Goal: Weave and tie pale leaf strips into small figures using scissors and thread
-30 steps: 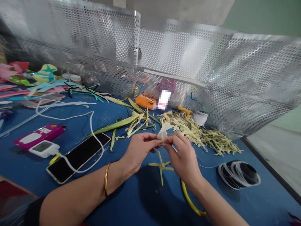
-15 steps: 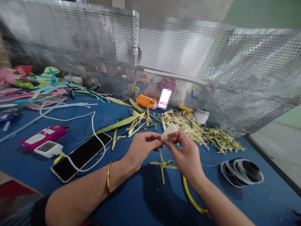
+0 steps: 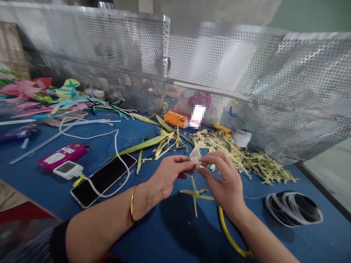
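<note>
A pale, thin, husk-like piece [image 3: 196, 152] is folded up between my two hands, above the table. With thumb and fingers my left hand [image 3: 172, 173] pinches it from the left, low down near its base. My right hand [image 3: 225, 178] is closed on it from the other side, thumb and forefinger at the same base, its other fingers curled. Beneath the hands lies a small cross of yellow-green leaf strips [image 3: 194, 195]. A yellow ring [image 3: 229, 237] shows partly beside my right forearm; the forearm covers the rest.
Long green leaves [image 3: 148, 144] and a heap of pale and green shreds [image 3: 233, 151] lie beyond the hands. A black phone [image 3: 102, 180] with a white cable is at left. On the right stands a spool of white thread [image 3: 293, 208]. A perforated metal screen [image 3: 208, 54] borders the back.
The view has shifted slightly left, so things appear further right. The pale piece now stands more upright, and my right fingers have moved on it.
</note>
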Available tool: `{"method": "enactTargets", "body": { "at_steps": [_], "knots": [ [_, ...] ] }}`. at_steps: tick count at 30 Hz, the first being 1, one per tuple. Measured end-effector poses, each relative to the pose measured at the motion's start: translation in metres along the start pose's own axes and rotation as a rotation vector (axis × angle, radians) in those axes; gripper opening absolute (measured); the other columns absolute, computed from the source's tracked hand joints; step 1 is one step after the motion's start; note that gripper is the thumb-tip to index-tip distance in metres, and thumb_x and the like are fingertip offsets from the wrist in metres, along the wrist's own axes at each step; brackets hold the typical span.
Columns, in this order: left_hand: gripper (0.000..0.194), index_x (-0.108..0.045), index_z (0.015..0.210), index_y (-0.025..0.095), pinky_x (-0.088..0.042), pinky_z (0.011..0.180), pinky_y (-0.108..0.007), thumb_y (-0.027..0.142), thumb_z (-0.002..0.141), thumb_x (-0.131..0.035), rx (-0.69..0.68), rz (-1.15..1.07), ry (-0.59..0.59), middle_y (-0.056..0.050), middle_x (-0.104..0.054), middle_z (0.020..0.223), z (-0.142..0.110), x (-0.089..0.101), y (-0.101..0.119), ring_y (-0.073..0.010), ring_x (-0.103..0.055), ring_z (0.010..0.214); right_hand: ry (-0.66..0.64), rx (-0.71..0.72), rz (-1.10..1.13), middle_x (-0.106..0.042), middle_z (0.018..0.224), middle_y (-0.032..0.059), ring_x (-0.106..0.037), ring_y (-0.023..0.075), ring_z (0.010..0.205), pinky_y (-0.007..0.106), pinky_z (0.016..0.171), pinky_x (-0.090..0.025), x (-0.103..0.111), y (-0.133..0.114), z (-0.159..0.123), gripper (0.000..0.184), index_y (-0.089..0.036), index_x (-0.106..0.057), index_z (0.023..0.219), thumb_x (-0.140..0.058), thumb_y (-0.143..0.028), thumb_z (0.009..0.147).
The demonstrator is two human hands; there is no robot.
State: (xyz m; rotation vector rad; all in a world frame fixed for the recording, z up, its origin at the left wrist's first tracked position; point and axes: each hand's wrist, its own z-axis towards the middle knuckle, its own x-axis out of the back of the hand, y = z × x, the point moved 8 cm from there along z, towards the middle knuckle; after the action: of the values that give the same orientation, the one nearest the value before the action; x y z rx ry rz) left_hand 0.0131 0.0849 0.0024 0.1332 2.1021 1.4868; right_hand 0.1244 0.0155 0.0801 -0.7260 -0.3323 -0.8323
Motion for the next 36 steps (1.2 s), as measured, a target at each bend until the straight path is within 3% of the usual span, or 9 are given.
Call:
{"method": "enactTargets", "body": {
  "at_steps": [4, 8, 15, 23, 30, 36],
  "knots": [
    [0.013, -0.069, 0.072, 0.018, -0.038, 0.062, -0.024, 0.026, 0.066, -0.078, 0.025, 0.010, -0.012, 0.000, -0.065, 0.070, 0.000, 0.000, -0.004, -0.0125, -0.059, 0.069, 0.009, 0.228, -0.219, -0.063, 0.085, 0.0030, -0.059, 0.0181, 0.079, 0.037, 0.078, -0.043, -0.001, -0.018, -0.004, 0.013, -0.025, -0.066, 0.092, -0.060, -0.014, 0.087],
    [0.017, -0.068, 0.074, 0.018, -0.038, 0.063, -0.025, 0.028, 0.065, -0.078, 0.003, 0.003, -0.010, 0.000, -0.066, 0.072, -0.001, 0.000, -0.003, -0.0129, -0.059, 0.071, 0.021, 0.263, -0.235, -0.065, 0.083, 0.0021, -0.060, 0.0176, 0.076, 0.039, 0.082, -0.042, 0.000, -0.019, -0.004, 0.013, -0.024, -0.067, 0.089, -0.061, -0.013, 0.087],
    [0.014, -0.069, 0.073, 0.017, -0.039, 0.064, -0.025, 0.027, 0.067, -0.076, -0.049, 0.020, -0.021, 0.000, -0.065, 0.073, -0.003, -0.005, 0.003, -0.0116, -0.058, 0.071, 0.010, 0.188, -0.206, -0.067, 0.081, 0.0015, -0.061, 0.0184, 0.079, 0.038, 0.080, -0.042, -0.001, -0.013, -0.001, 0.009, -0.023, -0.064, 0.084, -0.060, -0.017, 0.089],
    [0.014, -0.071, 0.074, 0.017, -0.042, 0.067, -0.025, 0.028, 0.067, -0.077, -0.124, 0.080, 0.061, -0.003, -0.069, 0.079, -0.006, -0.002, 0.011, -0.0138, -0.058, 0.076, -0.010, -0.072, -0.119, -0.067, 0.088, 0.0029, -0.062, 0.0207, 0.087, 0.037, 0.078, -0.045, -0.006, 0.003, -0.003, 0.008, -0.023, -0.060, 0.082, -0.058, -0.021, 0.090],
    [0.011, -0.071, 0.075, 0.018, -0.042, 0.064, -0.025, 0.026, 0.069, -0.075, -0.217, 0.160, 0.088, -0.002, -0.068, 0.075, -0.007, 0.000, 0.018, -0.0134, -0.058, 0.073, -0.003, -0.197, -0.057, -0.067, 0.075, 0.0007, -0.061, 0.0191, 0.073, 0.032, 0.068, -0.046, -0.007, 0.010, -0.006, 0.009, -0.023, -0.059, 0.079, -0.059, -0.024, 0.088],
    [0.009, -0.072, 0.077, 0.017, -0.041, 0.063, -0.024, 0.021, 0.070, -0.073, -0.204, 0.177, 0.062, -0.001, -0.067, 0.070, -0.006, -0.002, 0.018, -0.0113, -0.057, 0.068, 0.039, -0.283, 0.019, -0.063, 0.075, 0.0009, -0.061, 0.0180, 0.070, 0.032, 0.066, -0.046, -0.003, 0.017, -0.009, 0.011, -0.022, -0.053, 0.088, -0.062, -0.028, 0.084]
  ]
}}
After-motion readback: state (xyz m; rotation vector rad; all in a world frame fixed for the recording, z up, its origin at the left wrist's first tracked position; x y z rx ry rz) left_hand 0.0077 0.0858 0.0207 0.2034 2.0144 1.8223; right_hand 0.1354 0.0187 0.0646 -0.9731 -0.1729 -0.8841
